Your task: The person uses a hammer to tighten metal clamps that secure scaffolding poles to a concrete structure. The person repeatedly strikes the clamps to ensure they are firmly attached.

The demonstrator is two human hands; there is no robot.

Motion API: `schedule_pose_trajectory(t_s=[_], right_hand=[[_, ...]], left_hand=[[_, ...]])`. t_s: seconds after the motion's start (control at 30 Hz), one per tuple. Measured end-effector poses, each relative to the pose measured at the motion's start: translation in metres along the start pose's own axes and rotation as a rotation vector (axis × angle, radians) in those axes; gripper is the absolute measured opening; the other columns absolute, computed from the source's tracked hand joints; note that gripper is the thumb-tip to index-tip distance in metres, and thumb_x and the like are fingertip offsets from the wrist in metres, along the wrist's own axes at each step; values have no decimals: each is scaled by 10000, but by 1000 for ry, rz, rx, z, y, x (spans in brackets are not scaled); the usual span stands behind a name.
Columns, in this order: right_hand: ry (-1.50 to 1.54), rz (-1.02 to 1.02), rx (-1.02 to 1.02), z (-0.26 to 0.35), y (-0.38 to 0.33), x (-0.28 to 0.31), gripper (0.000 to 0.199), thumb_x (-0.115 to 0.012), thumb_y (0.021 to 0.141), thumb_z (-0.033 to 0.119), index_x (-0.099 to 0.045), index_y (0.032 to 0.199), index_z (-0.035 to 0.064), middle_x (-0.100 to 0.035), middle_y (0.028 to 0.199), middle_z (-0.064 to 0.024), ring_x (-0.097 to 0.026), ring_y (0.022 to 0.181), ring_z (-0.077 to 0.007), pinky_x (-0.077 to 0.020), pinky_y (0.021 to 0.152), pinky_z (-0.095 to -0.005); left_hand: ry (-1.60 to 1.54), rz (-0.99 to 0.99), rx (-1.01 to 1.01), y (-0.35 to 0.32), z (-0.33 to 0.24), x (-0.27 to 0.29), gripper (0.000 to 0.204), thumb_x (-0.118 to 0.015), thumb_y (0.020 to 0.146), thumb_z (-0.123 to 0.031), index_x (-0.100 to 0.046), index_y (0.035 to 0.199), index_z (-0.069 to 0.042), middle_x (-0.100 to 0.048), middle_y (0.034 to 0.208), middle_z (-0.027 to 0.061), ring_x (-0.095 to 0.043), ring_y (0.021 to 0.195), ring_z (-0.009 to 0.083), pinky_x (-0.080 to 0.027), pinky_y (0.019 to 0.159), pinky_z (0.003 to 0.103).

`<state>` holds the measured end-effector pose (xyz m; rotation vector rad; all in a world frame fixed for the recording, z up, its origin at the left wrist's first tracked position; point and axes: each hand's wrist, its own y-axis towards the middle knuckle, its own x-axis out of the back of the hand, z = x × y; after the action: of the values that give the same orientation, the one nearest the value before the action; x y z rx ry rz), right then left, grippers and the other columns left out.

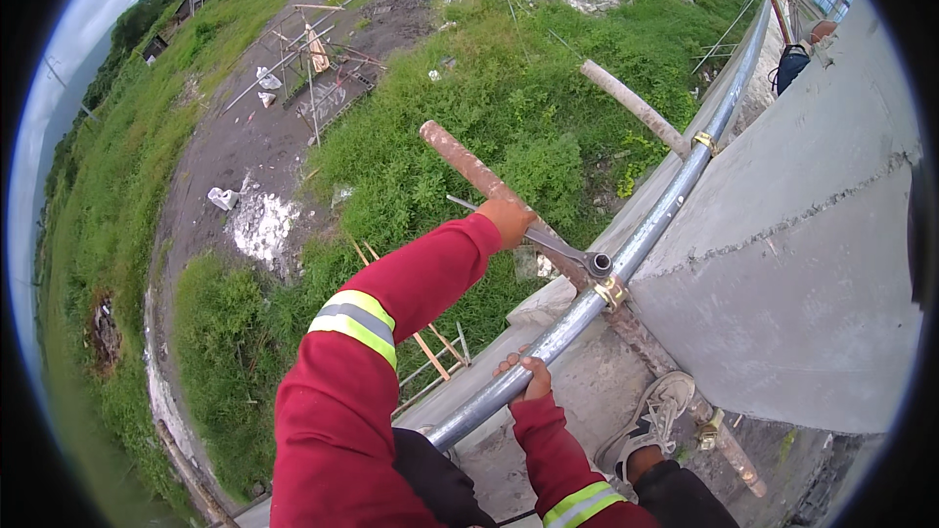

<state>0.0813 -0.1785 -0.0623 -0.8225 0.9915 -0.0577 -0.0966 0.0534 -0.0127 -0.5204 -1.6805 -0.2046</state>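
Note:
My left hand (509,222) is wrapped around the handle of a steel ratchet wrench (540,236). The wrench's round socket head (598,265) sits at a brass-coloured scaffold clamp (611,291), where a shiny galvanized pipe (558,340) crosses a rusty pipe (479,176). Lower down, my right hand (529,378) grips the galvanized pipe from beneath, with thumb and fingertips showing at its edge. Both arms wear red sleeves with reflective bands.
A second clamp (705,144) joins the galvanized pipe to another rusty pipe (636,108). Grey concrete (782,293) rises at right. My shoe (657,416) rests by the rusty pipe, near a lower clamp (709,430). Grass (469,264) and a metal frame (323,78) lie far below.

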Motion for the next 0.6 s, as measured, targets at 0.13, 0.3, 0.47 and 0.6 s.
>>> schedule_pose_trajectory(t_s=[0.13,0.3,0.47,0.6], right_hand=[[33,33,29,-2,0,1,348,-570,739,127,-430,1056,100,-508,785,-77,-533,754,-245,-482,759,-441],[33,-27,-3,-1,-3,-5,327,-577,722,132,-448,1022,128,-509,773,-60,-521,713,-222,-477,753,-417],[80,19,1,-1,-2,-3,345,-593,700,127,-453,1015,131,-514,765,-60,-520,703,-217,-470,738,-415],[60,62,-29,2,1,0,361,-601,688,137,-460,1020,127,-524,773,-62,-528,713,-225,-471,741,-424]], left_hand=[[-250,69,129,-91,-65,-6,362,-540,817,-120,-429,1161,-137,-603,907,200,-654,727,384,-529,599,478],[-132,-92,188,-95,-60,-20,242,-522,856,-157,-465,1091,-142,-539,874,155,-642,642,341,-534,554,424],[51,-314,-75,-74,-27,-26,121,-575,813,-160,-565,929,-127,-518,838,77,-612,759,241,-524,539,360],[49,-194,-183,-56,-4,-22,210,-599,782,-181,-586,988,-142,-517,838,34,-562,824,204,-513,554,336]])
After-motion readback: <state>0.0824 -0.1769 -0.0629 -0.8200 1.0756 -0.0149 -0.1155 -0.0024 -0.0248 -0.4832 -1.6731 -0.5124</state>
